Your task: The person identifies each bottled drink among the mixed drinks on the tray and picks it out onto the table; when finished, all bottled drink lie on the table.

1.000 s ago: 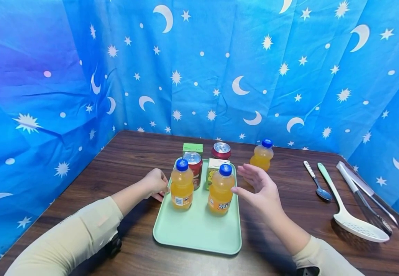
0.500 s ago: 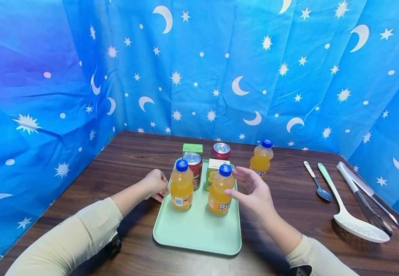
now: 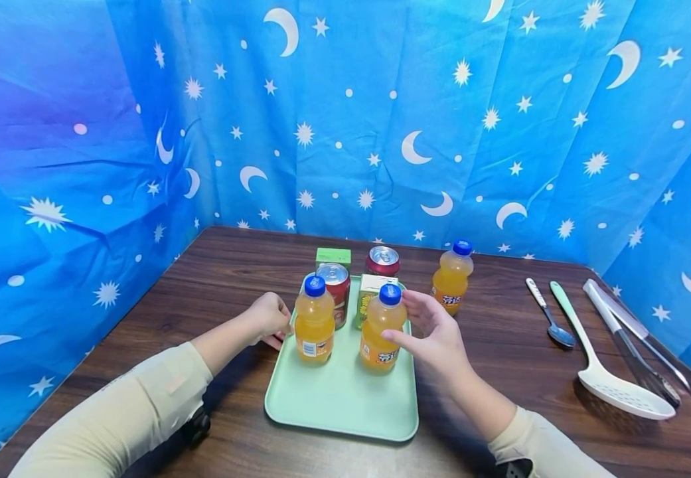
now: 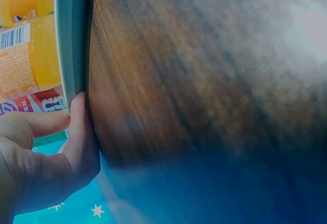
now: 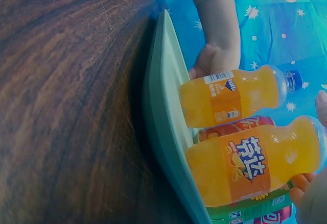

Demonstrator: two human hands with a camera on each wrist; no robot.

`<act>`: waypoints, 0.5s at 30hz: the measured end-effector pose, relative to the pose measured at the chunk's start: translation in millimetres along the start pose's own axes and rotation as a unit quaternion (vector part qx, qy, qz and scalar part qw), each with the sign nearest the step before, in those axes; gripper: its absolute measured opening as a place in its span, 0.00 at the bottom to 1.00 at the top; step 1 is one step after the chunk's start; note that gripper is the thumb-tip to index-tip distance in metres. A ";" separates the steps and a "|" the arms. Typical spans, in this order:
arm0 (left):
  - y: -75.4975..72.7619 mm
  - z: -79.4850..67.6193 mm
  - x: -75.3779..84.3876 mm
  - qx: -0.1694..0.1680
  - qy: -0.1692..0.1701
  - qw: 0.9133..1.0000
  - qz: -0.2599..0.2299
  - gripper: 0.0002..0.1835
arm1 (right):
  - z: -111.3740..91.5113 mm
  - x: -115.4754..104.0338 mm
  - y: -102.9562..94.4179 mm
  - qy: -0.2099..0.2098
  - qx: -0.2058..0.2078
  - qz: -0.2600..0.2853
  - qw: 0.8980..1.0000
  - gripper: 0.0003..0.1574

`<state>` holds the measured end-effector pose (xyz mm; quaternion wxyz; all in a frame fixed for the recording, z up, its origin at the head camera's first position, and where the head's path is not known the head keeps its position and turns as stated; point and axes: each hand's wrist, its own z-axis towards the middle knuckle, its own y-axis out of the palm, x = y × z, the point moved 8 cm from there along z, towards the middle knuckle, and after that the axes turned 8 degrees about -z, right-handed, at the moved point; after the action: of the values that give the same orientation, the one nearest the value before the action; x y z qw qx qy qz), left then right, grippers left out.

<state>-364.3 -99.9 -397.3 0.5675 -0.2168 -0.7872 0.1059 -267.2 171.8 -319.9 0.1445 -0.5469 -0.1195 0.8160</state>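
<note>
On a pale green tray point(image 3: 345, 405) stand two blue-capped orange soda bottles, a left one point(image 3: 314, 328) and a right one point(image 3: 381, 338). My left hand point(image 3: 270, 318) pinches the tray's left rim; the left wrist view shows thumb and fingers on either side of that rim point(image 4: 71, 45). Around the right bottle point(image 5: 240, 163), my right hand point(image 3: 437, 335) has its thumb across the front and its fingers at the far side. Behind the bottles, a red can point(image 3: 336, 285) and a green-and-white drink carton point(image 3: 375, 285) also stand on the tray.
A third orange soda bottle point(image 3: 453, 282) stands right of the tray. Behind the tray are a green box point(image 3: 333, 257) and another red can point(image 3: 383, 261). Along the right lie a spoon point(image 3: 551, 315), a slotted ladle point(image 3: 614, 392) and long metal utensils point(image 3: 638, 338).
My right hand has moved left onto the right bottle, its thumb now across the bottle's front. The left hand, tray and drinks have stayed in place.
</note>
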 end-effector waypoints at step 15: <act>-0.7 -1.8 0.5 0.004 0.003 1.000 -0.009 0.07 | 0.3 5.8 10.6 0.017 -0.003 0.001 1.000 0.40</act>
<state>-362.9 -100.5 -395.9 0.5717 -0.2080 -0.7868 0.1037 -270.6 164.1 -328.5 0.1446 -0.5613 -0.1189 0.8061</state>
